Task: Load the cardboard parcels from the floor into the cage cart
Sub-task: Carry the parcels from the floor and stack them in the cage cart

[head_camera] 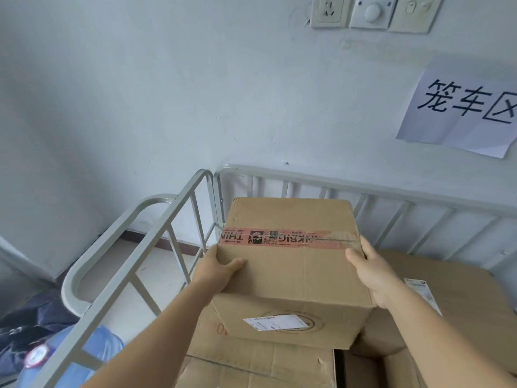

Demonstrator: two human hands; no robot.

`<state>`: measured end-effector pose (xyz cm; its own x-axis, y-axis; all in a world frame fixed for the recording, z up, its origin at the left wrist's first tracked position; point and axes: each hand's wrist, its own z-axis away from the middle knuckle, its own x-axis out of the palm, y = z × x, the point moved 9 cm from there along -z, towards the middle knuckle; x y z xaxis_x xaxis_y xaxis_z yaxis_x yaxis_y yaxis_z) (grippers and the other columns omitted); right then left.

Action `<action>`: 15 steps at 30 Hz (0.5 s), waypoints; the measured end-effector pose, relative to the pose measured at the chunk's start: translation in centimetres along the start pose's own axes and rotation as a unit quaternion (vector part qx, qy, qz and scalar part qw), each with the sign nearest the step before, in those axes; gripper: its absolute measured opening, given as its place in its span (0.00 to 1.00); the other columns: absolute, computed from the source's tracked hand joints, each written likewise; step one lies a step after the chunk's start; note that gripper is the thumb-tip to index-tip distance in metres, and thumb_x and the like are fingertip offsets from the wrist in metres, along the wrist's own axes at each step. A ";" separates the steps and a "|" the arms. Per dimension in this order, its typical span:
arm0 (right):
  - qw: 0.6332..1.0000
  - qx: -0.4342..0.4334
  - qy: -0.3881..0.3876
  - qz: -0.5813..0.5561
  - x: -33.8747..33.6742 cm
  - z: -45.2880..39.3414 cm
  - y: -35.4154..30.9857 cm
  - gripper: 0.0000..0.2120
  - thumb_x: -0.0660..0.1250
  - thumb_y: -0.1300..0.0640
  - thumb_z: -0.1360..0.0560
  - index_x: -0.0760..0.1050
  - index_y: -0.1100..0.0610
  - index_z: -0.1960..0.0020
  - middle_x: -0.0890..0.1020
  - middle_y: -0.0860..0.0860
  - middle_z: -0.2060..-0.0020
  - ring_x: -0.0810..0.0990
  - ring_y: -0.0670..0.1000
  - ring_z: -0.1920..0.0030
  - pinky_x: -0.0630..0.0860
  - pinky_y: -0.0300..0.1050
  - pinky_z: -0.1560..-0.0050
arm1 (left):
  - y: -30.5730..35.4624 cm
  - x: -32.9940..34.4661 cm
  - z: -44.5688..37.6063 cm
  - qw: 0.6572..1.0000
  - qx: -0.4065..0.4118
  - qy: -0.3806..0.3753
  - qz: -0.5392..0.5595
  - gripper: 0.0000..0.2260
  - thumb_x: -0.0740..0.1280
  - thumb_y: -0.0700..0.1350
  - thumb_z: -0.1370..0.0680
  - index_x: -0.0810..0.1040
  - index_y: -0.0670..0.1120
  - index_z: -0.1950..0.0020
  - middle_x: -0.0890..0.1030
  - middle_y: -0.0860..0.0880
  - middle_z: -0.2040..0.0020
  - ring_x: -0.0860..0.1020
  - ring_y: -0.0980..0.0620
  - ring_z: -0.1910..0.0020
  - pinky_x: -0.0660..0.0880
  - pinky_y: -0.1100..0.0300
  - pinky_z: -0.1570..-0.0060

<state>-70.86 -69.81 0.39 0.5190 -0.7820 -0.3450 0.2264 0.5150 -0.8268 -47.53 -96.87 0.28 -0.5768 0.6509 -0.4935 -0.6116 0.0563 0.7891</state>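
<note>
A brown cardboard parcel (291,264) with a strip of red printed tape across its top and a white label on its near face is inside the grey metal cage cart (156,236), above other parcels. My left hand (221,271) grips its left top edge, thumb on top. My right hand (369,271) grips its right edge the same way. Whether the parcel rests on the boxes below or hangs just above them is unclear.
Under and beside the held parcel lie more cardboard boxes (251,365), one wide one at the right (436,292) with a white label. A blue water jug (70,357) and dark bags (25,326) sit left of the cart. The wall carries a paper sign (464,107) and sockets.
</note>
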 end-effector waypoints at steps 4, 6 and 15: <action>1.000 0.008 -0.010 -0.007 2.9 -3.5 -0.3 0.28 0.60 0.42 0.20 0.50 0.30 0.26 0.66 0.47 0.25 0.70 0.56 0.30 0.70 0.63 0.33 | 1.5 -1.8 -4.0 0.999 0.019 0.025 -0.036 0.28 0.72 0.54 0.26 0.68 0.50 0.30 0.76 0.50 0.39 0.73 0.52 0.48 0.71 0.58 0.49; 1.000 0.002 -0.008 -0.001 4.2 -5.2 -1.5 0.28 0.59 0.43 0.19 0.49 0.32 0.24 0.63 0.46 0.24 0.66 0.55 0.27 0.66 0.61 0.30 | 2.2 -2.5 -6.1 0.998 0.023 0.034 -0.051 0.26 0.71 0.54 0.26 0.68 0.49 0.31 0.76 0.50 0.40 0.73 0.51 0.48 0.71 0.58 0.49; 1.000 -0.022 -0.018 0.002 9.8 -12.8 -3.9 0.29 0.56 0.46 0.17 0.45 0.39 0.21 0.59 0.47 0.22 0.60 0.55 0.24 0.61 0.57 0.28 | 1.4 -3.6 -15.6 0.996 0.012 0.036 -0.075 0.20 0.72 0.53 0.27 0.72 0.51 0.38 0.79 0.51 0.44 0.77 0.49 0.46 0.76 0.51 0.44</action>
<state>-77.21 -84.04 -5.45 0.5501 -0.7658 -0.3330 0.1876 0.5019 -0.8443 -54.73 -110.92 -2.54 -0.5172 0.5785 -0.6307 -0.6817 0.1670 0.7123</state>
